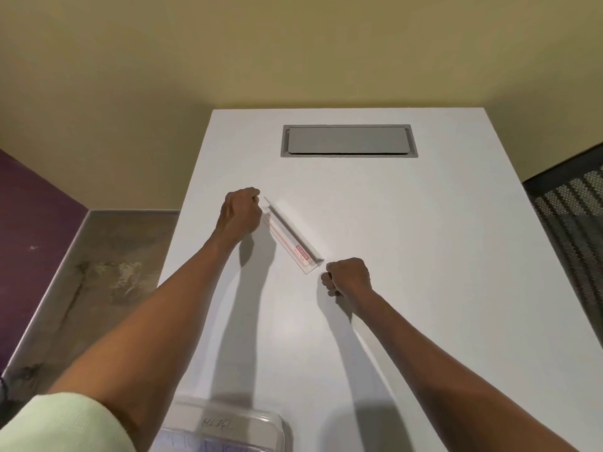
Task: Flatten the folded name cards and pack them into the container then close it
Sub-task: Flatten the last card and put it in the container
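- Name card sits mid-table, lying diagonal between your two hands: far end by your left hand, near end by your right. It's a clear plastic holder w/ a red-printed label near the lower end, and it looks partly opened, w/ one flap raised along its long edge.
- Risk 1: clear plastic on a smooth white table will likely skid. If you press down on one end only, the other end may swing or slide away from you.
- Risk 2: the fold may spring back if you let go early, so it may not lie flat enough to pack.
- Risk 3: container is at the near table edge, right under your left forearm. Pulling that arm back low could knock it or push it off the edge. Can't tell from here whether its lid is on or off.
- Left hand: fingers curled in tight, loose-fist shape, knuckles up, at the far end of the card. It looks to be touching or pinching that end, but the contact is hidden behind the hand, so can't confirm.
- Right hand: also curled shut, just beside the near end of the card. Seems a hair apart from it, holding nothing I can see.
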{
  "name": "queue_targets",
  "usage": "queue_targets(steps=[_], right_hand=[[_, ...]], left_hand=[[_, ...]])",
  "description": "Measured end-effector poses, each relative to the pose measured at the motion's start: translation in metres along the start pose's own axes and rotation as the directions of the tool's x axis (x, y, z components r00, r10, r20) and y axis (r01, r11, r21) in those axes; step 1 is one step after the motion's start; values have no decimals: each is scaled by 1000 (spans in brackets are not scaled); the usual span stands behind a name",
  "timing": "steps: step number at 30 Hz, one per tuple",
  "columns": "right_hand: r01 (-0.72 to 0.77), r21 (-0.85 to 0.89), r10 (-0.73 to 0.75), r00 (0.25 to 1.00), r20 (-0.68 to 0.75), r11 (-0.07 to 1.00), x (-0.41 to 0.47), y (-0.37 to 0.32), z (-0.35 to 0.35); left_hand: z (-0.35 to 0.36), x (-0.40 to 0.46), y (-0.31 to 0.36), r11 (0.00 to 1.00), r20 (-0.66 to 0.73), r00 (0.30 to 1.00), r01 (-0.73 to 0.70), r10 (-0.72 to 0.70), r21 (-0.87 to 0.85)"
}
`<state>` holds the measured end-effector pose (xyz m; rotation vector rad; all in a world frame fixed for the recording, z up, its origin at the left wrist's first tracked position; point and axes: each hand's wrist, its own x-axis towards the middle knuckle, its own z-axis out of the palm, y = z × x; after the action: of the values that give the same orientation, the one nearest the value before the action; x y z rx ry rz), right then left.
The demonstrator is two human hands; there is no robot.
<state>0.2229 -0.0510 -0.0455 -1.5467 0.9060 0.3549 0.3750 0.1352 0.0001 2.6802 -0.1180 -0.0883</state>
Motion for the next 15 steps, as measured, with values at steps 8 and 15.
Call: queue_targets(steps=[8, 15], right_hand=[[-139, 26, 137, 987, 84, 990, 10, -15, 8], [-172, 9, 170, 982, 84, 985, 20, -23, 13]], left_hand=[[21, 39, -3, 1000, 65, 998, 15, -14, -21], [28, 48, -5, 999, 59, 998, -8, 5, 53]])
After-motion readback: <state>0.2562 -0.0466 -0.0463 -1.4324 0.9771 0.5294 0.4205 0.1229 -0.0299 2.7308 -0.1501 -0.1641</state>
